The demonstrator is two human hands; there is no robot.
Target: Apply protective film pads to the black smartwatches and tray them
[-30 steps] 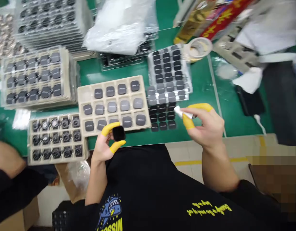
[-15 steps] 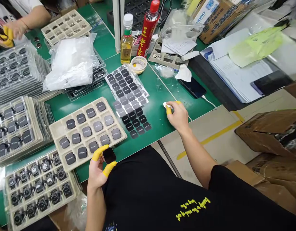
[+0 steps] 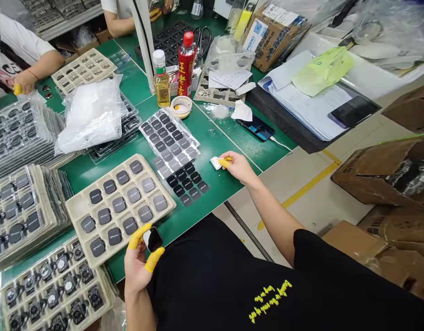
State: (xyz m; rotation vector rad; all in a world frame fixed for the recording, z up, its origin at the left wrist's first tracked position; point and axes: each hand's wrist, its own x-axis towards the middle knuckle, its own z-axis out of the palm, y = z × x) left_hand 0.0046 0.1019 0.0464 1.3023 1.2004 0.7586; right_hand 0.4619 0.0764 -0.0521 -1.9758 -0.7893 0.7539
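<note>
At the near edge of the green table (image 3: 212,138), a narrow open strip runs between the edge and the beige tray (image 3: 80,205). A larger bare patch lies right of the sticker sheets, up to the pale seam line; the right forearm crosses the edge there, with tiled floor beyond.

Left hand (image 3: 138,266): grip nearly closed, yellow-covered index finger and thumb on opposite sides of a small dark-faced square device (image 3: 154,240). Device held tilted, beside the tray's front right corner; contact with the tray cannot be judged. Right hand (image 3: 237,168): grip pinched shut on a small white wad (image 3: 216,162), over the bare patch or resting on it, unclear which.

Surroundings: tray carries rows of grey squares with light lettering. Beyond its right end, a silvery sticker sheet (image 3: 169,135) and a darker sheet (image 3: 187,179) adjoin. Tape roll (image 3: 180,105) sits at the far end of the silvery sheet; just behind it, an amber bottle (image 3: 162,82) and a red bottle (image 3: 185,69) stand upright. Phone (image 3: 256,128) with white cable to the right. On the left, a tray of watch bodies (image 3: 48,294) and a tray stack (image 3: 15,207) crowd the beige tray; a plastic bag (image 3: 91,115) lies behind it.
</note>
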